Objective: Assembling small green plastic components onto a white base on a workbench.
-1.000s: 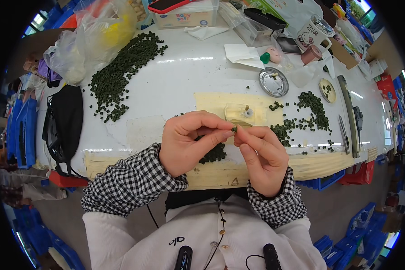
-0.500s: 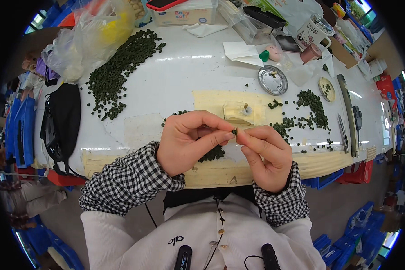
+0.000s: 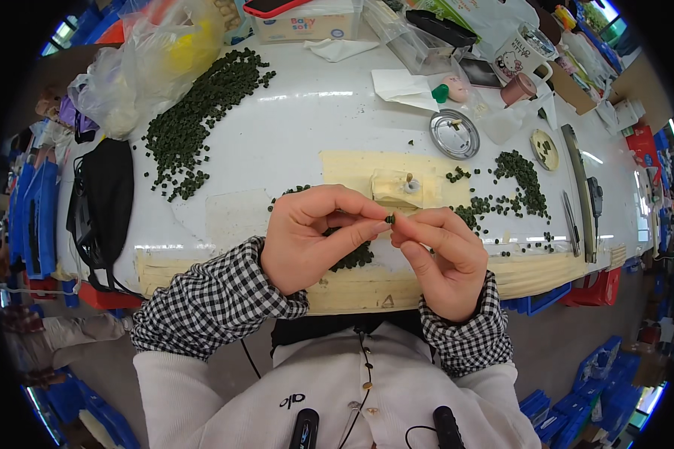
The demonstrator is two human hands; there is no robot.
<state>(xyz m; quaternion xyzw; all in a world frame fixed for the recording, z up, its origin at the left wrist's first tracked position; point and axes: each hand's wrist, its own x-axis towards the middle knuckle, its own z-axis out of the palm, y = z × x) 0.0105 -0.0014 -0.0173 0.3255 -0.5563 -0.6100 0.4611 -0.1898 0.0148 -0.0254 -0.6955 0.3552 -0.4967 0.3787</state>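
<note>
My left hand (image 3: 307, 233) pinches a tiny dark green piece (image 3: 390, 219) between thumb and index finger, above the table's near edge. From the other side, the index fingertip of my right hand (image 3: 449, 258) meets this piece. The right fingers are curled in, and whatever they may hold is hidden. Just beyond the hands, a pale yellow taped block (image 3: 397, 191) carries a small grey knob with a peg (image 3: 411, 183). Similar green pieces (image 3: 354, 258) lie partly hidden under my left hand.
A big heap of green pieces (image 3: 195, 120) spreads at far left, a smaller one (image 3: 524, 179) at right. Nearby are a round metal lid (image 3: 454, 134), a small dish (image 3: 544, 149), tweezers (image 3: 571, 223), a black mask (image 3: 105, 209), plastic bags (image 3: 135, 75) and a white mug (image 3: 523, 54).
My right thumb and fingers have shifted slightly around the small piece. My left hand stays almost still, and the things on the table have not moved.
</note>
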